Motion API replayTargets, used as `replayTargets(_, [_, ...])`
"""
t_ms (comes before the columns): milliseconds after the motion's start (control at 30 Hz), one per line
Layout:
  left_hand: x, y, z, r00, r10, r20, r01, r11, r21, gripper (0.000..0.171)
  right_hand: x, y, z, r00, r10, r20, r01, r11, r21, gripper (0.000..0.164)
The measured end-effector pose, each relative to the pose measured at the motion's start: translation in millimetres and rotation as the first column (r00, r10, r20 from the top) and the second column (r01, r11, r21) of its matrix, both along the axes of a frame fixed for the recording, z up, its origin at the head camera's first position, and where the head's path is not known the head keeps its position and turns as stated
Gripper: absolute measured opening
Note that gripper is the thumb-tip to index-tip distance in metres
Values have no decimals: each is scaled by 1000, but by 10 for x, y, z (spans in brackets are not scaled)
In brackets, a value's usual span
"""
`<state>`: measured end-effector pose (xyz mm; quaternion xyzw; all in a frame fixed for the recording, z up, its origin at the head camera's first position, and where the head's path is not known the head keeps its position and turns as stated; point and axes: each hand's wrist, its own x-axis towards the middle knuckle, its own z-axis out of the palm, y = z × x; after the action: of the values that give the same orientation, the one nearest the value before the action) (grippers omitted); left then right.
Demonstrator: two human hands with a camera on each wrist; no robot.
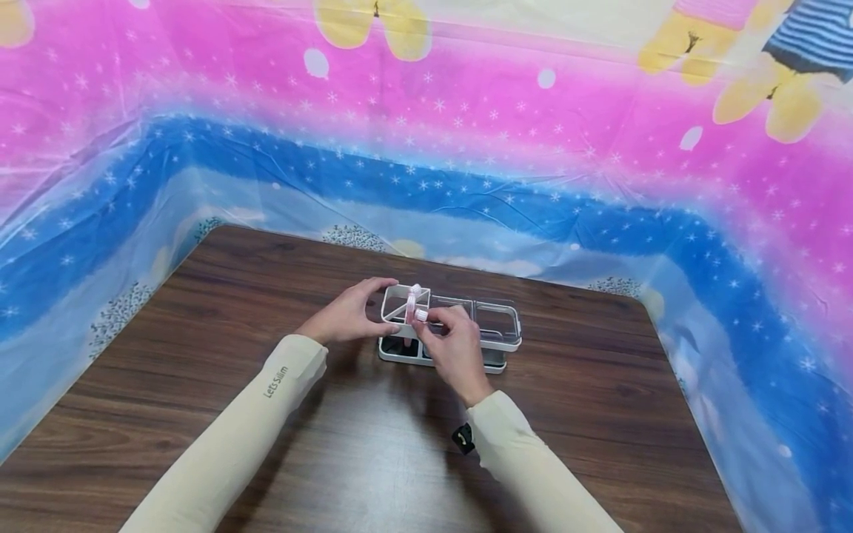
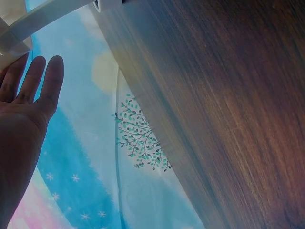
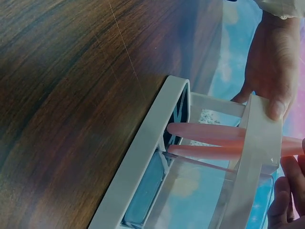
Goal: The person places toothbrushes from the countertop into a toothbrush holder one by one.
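Note:
A two-tier toothbrush holder (image 1: 500,343) with a white-rimmed upper frame and a lower tray (image 1: 496,368) stands on the table. Two pink toothbrushes (image 3: 207,131) pass down through its left upper opening, their tapered handle ends at the lower tray in the right wrist view. Their white ridged heads stick up above the frame. My left hand (image 1: 349,314) holds the upper frame's left end between thumb and fingers. With thumb and fingertips, my right hand (image 1: 456,344) pinches the nearer toothbrush by its head. Part of the holder's middle is hidden behind that hand.
The dark wooden table (image 1: 280,259) ends at a patterned cloth (image 1: 426,170) hung around its back and sides. A small black device (image 1: 463,438) sits at the right wrist. Blue-tinted compartments (image 3: 145,191) show in the lower tray.

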<state>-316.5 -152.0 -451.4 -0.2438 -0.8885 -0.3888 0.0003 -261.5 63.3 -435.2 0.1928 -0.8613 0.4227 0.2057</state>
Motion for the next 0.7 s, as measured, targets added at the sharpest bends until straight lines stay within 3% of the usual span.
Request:
replayTargets(400, [31, 17, 24, 999, 3, 35, -3, 1000, -6, 81, 19, 12, 19, 997, 24, 70, -23, 1000, -4, 16])
replayTargets(700, [47, 22, 48, 1000, -14, -9, 14, 1000, -5, 82, 16, 92, 35, 998, 15, 61, -14, 1000, -13, 18])
